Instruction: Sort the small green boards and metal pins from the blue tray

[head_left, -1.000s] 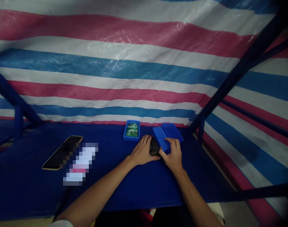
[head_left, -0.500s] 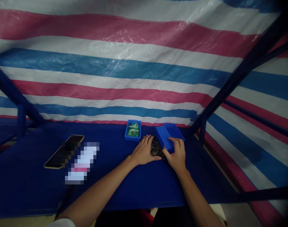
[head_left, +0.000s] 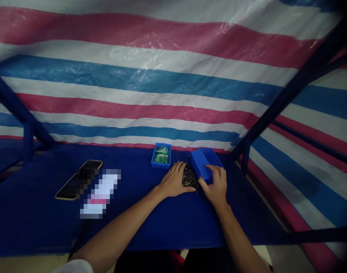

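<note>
Nearest, both bare forearms reach forward over a smooth, dark blue tabletop (head_left: 162,227); a pale sleeve (head_left: 76,266) shows at the left one. To the left lies a flat, pale rectangular item with a pink band (head_left: 101,195), pixelated and not identifiable. Beside it lies a black-screened phone with a light yellowish rim (head_left: 72,185).

The left hand (head_left: 173,181) is palm down, cupped around the left side of a loose heap of small, dark, shiny pieces with brassy glints (head_left: 188,177). The heap rests on the tabletop between the hands; a few pieces lie by the left thumb. The exact shape of the pieces is too small to tell.

The right hand (head_left: 215,184) is clamped on a tilted, rectangular blue plastic bin (head_left: 201,163), thumb at its near edge, fingers over its side. The bin stands just right of the heap; its contents cannot be seen. The hands are near each other but apart.

Behind the held bin and partly hidden by it is a second blue plastic bin (head_left: 215,156). Left of these, an upright, small blue plastic box (head_left: 161,165) contains glossy green packets (head_left: 162,154).

Farthest, a wrinkled red, white and blue striped plastic sheet (head_left: 150,81) hangs behind dark blue frame bars (head_left: 287,96).
</note>
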The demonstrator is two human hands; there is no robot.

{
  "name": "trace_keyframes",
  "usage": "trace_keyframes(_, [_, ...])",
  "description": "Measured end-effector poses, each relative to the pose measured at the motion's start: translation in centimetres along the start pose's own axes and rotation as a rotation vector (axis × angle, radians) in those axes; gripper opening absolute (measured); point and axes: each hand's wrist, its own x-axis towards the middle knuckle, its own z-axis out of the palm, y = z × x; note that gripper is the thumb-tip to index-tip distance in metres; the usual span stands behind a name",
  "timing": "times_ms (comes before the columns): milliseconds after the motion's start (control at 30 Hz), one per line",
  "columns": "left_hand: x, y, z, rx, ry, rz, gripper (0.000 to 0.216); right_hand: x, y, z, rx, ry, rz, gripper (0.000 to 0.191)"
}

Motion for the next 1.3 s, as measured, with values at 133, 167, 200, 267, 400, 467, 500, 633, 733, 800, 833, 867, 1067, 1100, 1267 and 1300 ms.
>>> trace_keyframes(133, [0.0,0.0,-0.1,-0.004,-0.013,-0.005,0.125,0.3,-0.1,-0.2,0.038,0.063,0.048,0.037])
trace_keyframes(167, [0.0,0.0,-0.1,-0.006,-0.017,-0.008,0.125,0.4,-0.1,-0.2,0.051,0.092,0.088,0.036])
trace_keyframes(200, [0.0,0.0,-0.1,-0.008,-0.021,-0.010,0.125,0.5,-0.1,-0.2,0.064,0.122,0.132,0.035])
trace_keyframes(267, [0.0,-0.1,-0.1,-0.011,-0.024,-0.012,0.125,0.5,-0.1,-0.2,0.088,0.169,0.212,0.033])
trace_keyframes(400, [0.0,-0.2,-0.1,-0.007,-0.031,-0.011,0.126,0.3,0.1,0.1,0.127,0.205,0.302,0.033])
trace_keyframes(467, [0.0,-0.2,0.0,-0.011,-0.027,-0.007,0.125,0.1,0.2,0.2,0.156,0.219,0.350,0.035])
trace_keyframes(500, [0.0,-0.3,0.1,-0.014,-0.021,-0.005,0.125,0.0,0.2,0.3,0.172,0.230,0.373,0.036])
trace_keyframes(633, [-0.1,-0.4,0.1,-0.030,-0.014,0.014,0.122,-0.2,0.2,0.5,0.206,0.293,0.445,0.036])
trace_keyframes(733, [-0.1,-0.3,0.0,-0.039,-0.018,0.016,0.121,-0.1,0.3,0.6,0.201,0.344,0.499,0.037])
trace_keyframes(800, [-0.1,-0.2,-0.1,-0.045,-0.019,0.008,0.119,0.0,0.4,0.7,0.205,0.360,0.525,0.039])
trace_keyframes(833, [-0.1,-0.2,-0.2,-0.048,-0.016,0.002,0.117,0.0,0.4,0.7,0.209,0.363,0.532,0.040])
trace_keyframes(867, [-0.1,-0.2,-0.2,-0.052,-0.006,-0.006,0.115,0.0,0.5,0.7,0.214,0.363,0.536,0.042])
trace_keyframes(1067, [0.0,-0.1,-0.3,-0.049,0.078,-0.084,0.099,-0.1,0.9,1.0,0.204,0.371,0.543,0.049])
trace_keyframes(1100, [0.1,-0.1,-0.3,-0.046,0.078,-0.086,0.098,-0.1,1.0,1.0,0.199,0.379,0.541,0.048])
trace_keyframes(1267, [0.6,-0.3,-0.3,-0.057,0.066,-0.082,0.097,-0.1,1.3,1.2,0.195,0.414,0.527,0.046])
trace_keyframes(1300, [0.8,-0.3,-0.4,-0.057,0.058,-0.081,0.097,-0.1,1.3,1.3,0.204,0.417,0.533,0.046])
